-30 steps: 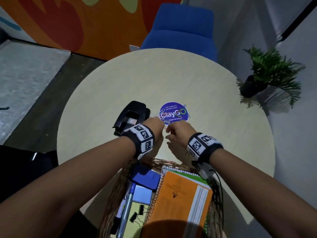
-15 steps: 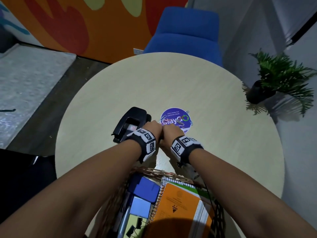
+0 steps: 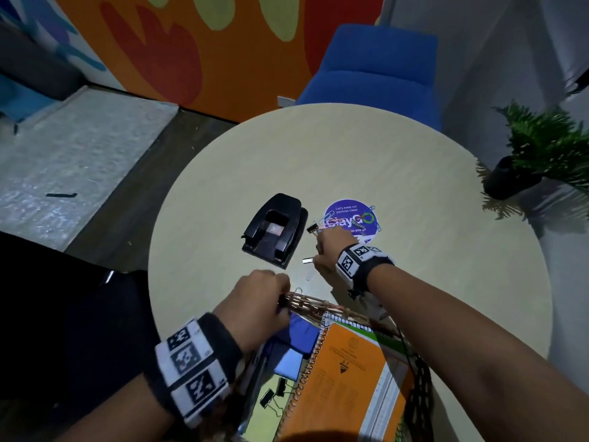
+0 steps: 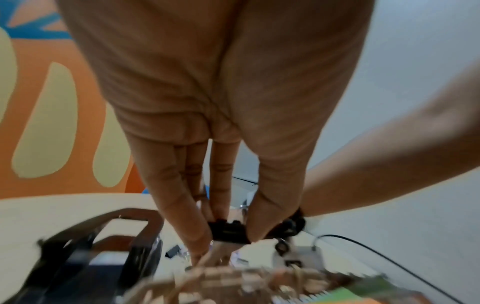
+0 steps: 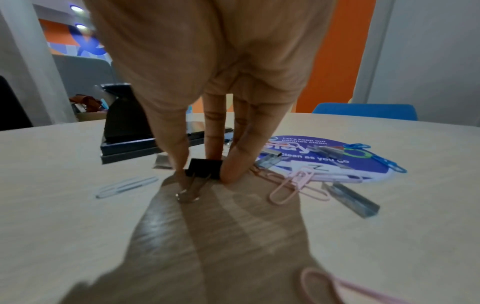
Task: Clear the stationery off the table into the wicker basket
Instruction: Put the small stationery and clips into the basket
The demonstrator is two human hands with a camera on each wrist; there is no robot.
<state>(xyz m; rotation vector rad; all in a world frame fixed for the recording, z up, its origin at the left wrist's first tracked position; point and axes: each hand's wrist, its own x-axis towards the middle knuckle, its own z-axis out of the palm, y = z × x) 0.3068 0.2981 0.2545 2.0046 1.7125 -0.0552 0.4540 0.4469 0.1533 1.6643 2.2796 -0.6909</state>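
Note:
The wicker basket (image 3: 318,306) stands at the table's near edge and holds an orange notebook (image 3: 344,378), blue pads and binder clips. My left hand (image 3: 264,298) hovers at the basket's far rim (image 4: 233,275), and there the left hand (image 4: 228,232) pinches a black binder clip (image 4: 228,230) between thumb and fingers. Farther out on the table, my right hand (image 3: 331,247) reaches down, and in the wrist view the right hand (image 5: 205,174) pinches another black binder clip (image 5: 205,166) that lies on the tabletop. Pink paper clips (image 5: 293,185), blue ones (image 5: 384,162) and staple strips (image 5: 350,199) lie around it.
A black hole punch (image 3: 274,229) sits left of my right hand. A round purple sticker (image 3: 350,218) on the beige round table (image 3: 414,186) has clips scattered over it. A blue chair (image 3: 376,65) stands beyond the table and a potted plant (image 3: 541,148) to its right.
My left hand has pulled back from beside the sticker to the basket rim with a binder clip. My right hand has stayed near the sticker and now pinches a clip.

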